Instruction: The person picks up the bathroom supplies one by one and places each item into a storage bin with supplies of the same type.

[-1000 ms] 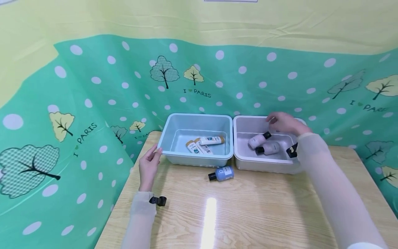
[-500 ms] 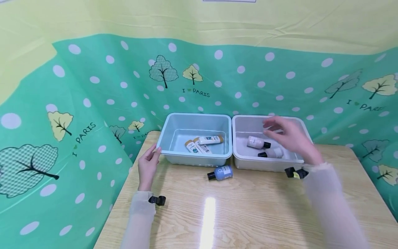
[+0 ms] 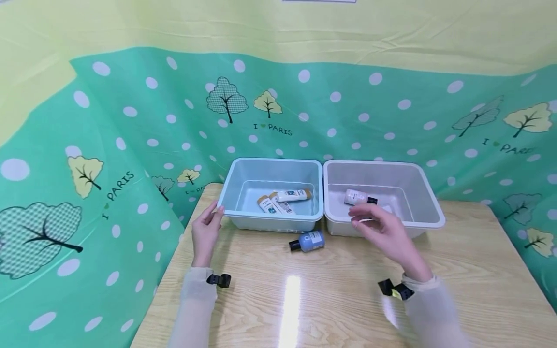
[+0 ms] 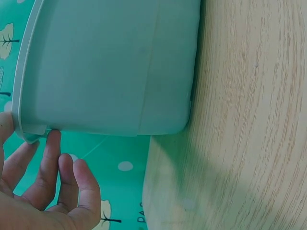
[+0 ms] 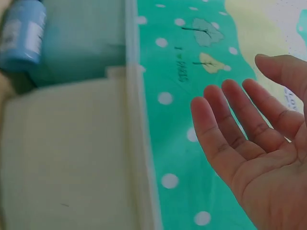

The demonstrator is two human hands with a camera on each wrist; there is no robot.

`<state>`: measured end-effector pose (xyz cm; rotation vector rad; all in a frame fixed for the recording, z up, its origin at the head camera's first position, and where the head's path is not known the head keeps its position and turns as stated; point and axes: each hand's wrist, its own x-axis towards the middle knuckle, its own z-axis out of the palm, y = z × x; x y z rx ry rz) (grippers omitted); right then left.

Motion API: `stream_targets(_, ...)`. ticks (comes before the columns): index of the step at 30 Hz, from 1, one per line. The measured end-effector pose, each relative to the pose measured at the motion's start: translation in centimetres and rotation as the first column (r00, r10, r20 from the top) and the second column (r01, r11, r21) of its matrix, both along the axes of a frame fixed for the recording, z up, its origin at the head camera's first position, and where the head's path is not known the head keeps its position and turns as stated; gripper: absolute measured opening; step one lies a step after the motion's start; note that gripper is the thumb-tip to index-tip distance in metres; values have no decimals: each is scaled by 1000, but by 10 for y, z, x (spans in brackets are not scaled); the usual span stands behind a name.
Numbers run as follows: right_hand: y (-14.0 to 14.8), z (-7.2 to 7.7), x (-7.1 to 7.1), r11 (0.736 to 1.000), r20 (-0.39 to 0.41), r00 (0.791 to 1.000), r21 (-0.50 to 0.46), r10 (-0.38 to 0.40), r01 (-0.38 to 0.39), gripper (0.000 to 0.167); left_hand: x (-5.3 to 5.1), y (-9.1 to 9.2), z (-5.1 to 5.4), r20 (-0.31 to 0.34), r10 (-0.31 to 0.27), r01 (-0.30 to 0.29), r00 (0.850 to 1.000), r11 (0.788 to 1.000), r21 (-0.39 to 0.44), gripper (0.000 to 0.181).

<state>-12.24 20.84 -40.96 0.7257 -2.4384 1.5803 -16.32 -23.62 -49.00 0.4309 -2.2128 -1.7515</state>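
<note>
My left hand (image 3: 205, 237) grips the front left corner of a light blue plastic bin (image 3: 270, 216), thumb over the rim and fingertips beneath it. Several white tubes with tan caps (image 3: 292, 195) lie inside that bin. My right hand (image 3: 385, 234) hovers by the front edge of a pale grey bin (image 3: 428, 223), palm bare and fingers relaxed in the right wrist view. A pinkish bottle with a black cap (image 3: 356, 197) lies in the grey bin; a second bottle there is mostly hidden behind my hand. On the table in front lies a blue bottle (image 3: 312, 240) with a black cap.
The two bins stand side by side on a wooden table (image 3: 261, 299), close to a green and yellow printed cloth (image 3: 304, 116). The cloth also hangs along the left side. Small black cameras (image 3: 219, 280) sit on both wrists.
My right hand has come out of the grey bin, moving toward the front and slightly left. The pinkish bottle in it has turned and settled flat. My left hand stays at the blue bin's corner.
</note>
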Motion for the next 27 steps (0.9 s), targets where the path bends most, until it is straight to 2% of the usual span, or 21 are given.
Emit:
stream_targets(6, -15, -30, 8, 998, 16, 998, -9, 57, -57, 34, 0, -1, 1, 2, 1, -1, 1000, 1000, 5, 62)
stream_targets(12, -25, -62, 11, 998, 20, 998, 25, 54, -54, 33, 0, 0, 2, 11, 0, 0, 1000, 1000, 15, 62)
stream_targets(19, -34, -92, 5, 998, 126, 990, 10, 65, -66, 34, 1, 1, 2, 10, -2, 1, 1000, 1000, 20, 62)
stream_targets(27, -48, -118, -9, 998, 129, 990, 7, 60, -61, 41, 1, 1, 2, 10, -6, 6, 1000, 1000, 28, 58)
